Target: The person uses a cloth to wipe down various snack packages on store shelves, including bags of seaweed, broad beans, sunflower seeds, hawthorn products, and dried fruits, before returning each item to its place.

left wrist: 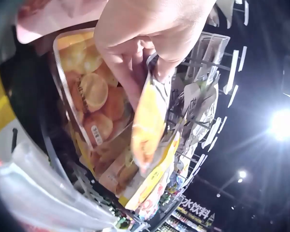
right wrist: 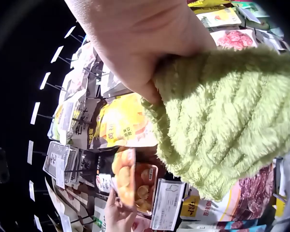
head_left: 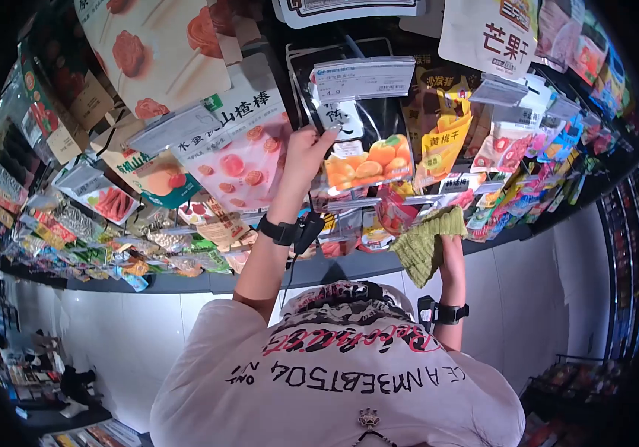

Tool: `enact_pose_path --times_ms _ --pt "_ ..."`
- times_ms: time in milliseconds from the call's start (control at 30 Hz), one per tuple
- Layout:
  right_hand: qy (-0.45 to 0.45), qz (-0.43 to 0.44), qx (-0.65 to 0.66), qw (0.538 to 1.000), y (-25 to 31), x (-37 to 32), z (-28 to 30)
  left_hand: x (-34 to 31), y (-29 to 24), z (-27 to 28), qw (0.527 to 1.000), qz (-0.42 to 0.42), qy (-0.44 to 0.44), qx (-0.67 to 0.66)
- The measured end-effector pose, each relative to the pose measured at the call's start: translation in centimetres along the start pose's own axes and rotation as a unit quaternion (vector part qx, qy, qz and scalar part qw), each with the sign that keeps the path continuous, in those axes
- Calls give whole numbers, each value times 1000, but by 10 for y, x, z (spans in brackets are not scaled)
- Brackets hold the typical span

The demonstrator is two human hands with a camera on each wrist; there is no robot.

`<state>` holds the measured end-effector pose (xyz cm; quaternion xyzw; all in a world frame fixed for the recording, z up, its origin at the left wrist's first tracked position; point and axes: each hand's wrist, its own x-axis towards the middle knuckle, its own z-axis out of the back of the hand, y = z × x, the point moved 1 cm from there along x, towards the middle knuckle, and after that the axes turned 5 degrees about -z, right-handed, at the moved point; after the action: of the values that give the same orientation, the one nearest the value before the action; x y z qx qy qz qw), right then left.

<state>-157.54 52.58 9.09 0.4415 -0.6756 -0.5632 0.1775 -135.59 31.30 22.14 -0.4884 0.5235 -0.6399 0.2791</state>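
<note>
My left hand [head_left: 306, 155] pinches the edge of a black snack bag [head_left: 368, 160] printed with orange fruit, hanging below a price tag [head_left: 364, 77]. In the left wrist view the bag [left wrist: 151, 116] is tilted out between thumb and fingers, apart from another fruit bag [left wrist: 94, 89] behind it. The right hand [head_left: 451, 261] grips a fluffy, ribbed green cloth [head_left: 431, 242], which drapes in front of the lower bags. Seen from the right wrist, the cloth [right wrist: 232, 116] hangs from the curled fingers, near a yellow dried-fruit bag [right wrist: 125, 121].
Hanging snack bags crowd the rack on both sides, among them a pink-and-white bag [head_left: 241, 160] and a white bag [head_left: 489, 37]. Metal hooks with price tags [right wrist: 166, 205] stick out between them. A dark shelf edge [head_left: 163, 287] runs below, above a pale tiled floor [head_left: 126, 328].
</note>
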Motion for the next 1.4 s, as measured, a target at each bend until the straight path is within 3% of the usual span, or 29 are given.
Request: enact_pose_path --times_ms 33,67,133,167,233,333,533,600,733,833,933,967,1033,1067,1133,1167,1200,1233,1333,1367,1400 --pt "-13 -16 -5 1000 -2 4 4 1 16 11 997 -12 -1 -80" --pt "-27 -32 -9 999 -4 9 9 -14 -25 4 983 -15 6 -181" --pt "4 -38 -29 999 -12 24 22 -34 -42 13 976 70 -9 -204" --pt "27 -69 -47 996 -12 28 23 -43 -38 15 976 70 -21 -203" --pt "44 -97 -98 989 -10 35 18 -54 -31 17 981 24 74 -180" --pt "115 -103 -155 976 -8 46 12 -67 -16 5 989 4 -19 -144" --pt "143 -107 -195 964 -12 50 35 -83 -43 -40 969 15 -120 -215" --pt "116 -139 -176 968 -13 44 41 -88 -51 -40 980 8 -71 -185" --pt "175 -144 -117 967 -54 60 80 -102 -59 -50 996 -6 -54 -68" --pt "124 -144 -210 959 -19 34 58 -110 -62 -49 999 35 8 30" --pt "46 -65 -200 977 11 23 53 -126 -19 -53 970 18 -26 239" --pt "34 -64 -197 978 18 24 59 -134 -17 -59 970 30 -49 235" --pt "-35 69 -351 933 32 23 74 -149 -11 -74 971 46 -53 227" --pt "-116 197 -221 948 42 6 65 -155 -5 -79 965 52 -44 253" --pt "-215 393 -132 884 62 -29 51 -158 -1 -88 958 58 -25 279" --pt "-266 504 -305 763 70 -42 52 -158 -2 -94 958 58 -9 282" --pt "-297 583 -464 597 81 -55 49 -160 -1 -100 958 60 5 282" --pt "-302 578 -469 595 91 -66 41 -162 7 -104 963 57 15 261" --pt "61 590 -445 671 129 -81 -34 -172 1 -121 982 9 -28 184" --pt "188 410 -488 748 85 -54 -29 -178 3 -127 990 -25 -70 118" --pt "217 388 -470 762 84 -62 -33 -180 -4 -127 957 -105 -75 259"
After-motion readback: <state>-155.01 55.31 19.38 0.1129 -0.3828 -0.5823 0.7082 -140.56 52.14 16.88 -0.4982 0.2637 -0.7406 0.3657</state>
